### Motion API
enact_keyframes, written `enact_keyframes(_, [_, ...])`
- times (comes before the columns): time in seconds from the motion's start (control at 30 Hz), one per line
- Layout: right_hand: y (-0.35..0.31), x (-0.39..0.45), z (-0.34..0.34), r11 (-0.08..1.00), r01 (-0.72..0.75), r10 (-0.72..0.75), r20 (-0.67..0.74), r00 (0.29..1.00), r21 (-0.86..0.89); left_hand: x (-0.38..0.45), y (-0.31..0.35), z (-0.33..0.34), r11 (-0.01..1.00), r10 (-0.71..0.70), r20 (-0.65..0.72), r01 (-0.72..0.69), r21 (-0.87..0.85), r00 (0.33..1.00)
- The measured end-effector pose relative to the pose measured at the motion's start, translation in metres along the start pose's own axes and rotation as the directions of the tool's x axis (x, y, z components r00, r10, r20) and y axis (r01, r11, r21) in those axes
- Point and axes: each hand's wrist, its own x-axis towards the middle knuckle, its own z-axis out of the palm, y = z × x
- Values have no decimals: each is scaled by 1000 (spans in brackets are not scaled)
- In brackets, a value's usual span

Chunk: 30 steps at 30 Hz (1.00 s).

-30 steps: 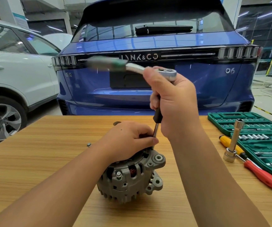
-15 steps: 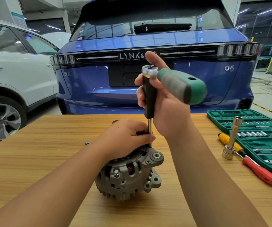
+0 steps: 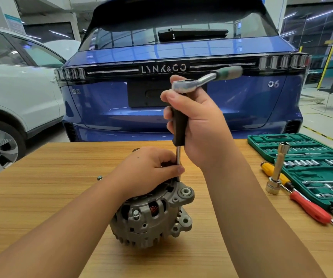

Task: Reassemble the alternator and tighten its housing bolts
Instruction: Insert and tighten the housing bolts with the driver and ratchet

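— Alternator [image 3: 151,213] sits under his left hand [image 3: 147,169] on the table [image 3: 41,197], housing halves together from what I can see.

— What's the left hand doing?

— Resting on top of it, fingers curled, thumb and fingertips pinching the thin steel shaft just above where it meets the housing. Steadying it, I'd say.

— And the right hand [image 3: 197,125]?

— Wrapped round the black grip of that upright driver [image 3: 178,129], straight above the left. A ratchet [image 3: 201,81] sits on top of the driver, its green handle blurred and pointing off to his right.

— So how far along is he?

— Reassembly looks mostly done. One bolt [image 3: 135,214] shows on the near face, below the left hand, and seems seated. He's working one on the far side; the tip is hidden behind his fingers, so I can't tell how tight it is. Others I can't count.

— Anything else about?

— Right of the right arm: a green socket case [image 3: 312,167], a standing socket [image 3: 278,169], a red screwdriver [image 3: 308,207]. Left of the left hand, a small washer [image 3: 99,177].
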Motion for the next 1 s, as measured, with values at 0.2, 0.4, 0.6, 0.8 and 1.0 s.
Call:
enact_keyframes(0.2, [8, -1, 5, 969, 219, -215, 51, 975, -115, 0, -1, 1, 1000, -4, 1, 4, -4, 1000])
enact_keyframes(0.4, [3, 3, 9, 997, 77, -79, 152, 985, 21, -1, -2, 1, 999, 10, -10, -10, -43, 1000])
enact_keyframes(0.6, [5, -2, 13, 994, 89, -94, -84, 992, -59, -1, -2, 0, 999, 31, 5, -31, 18, 1000])
enact_keyframes(0.8, [1, -1, 3, 999, 14, -18, -98, 995, -36, 0, -2, 1, 999, 26, -2, -26, 31, 1000])
enact_keyframes(1.0, [11, 0, 4, 964, 242, -231, 102, 968, -109, 0, -3, 1, 1000, 23, -1, -23, -20, 1000])
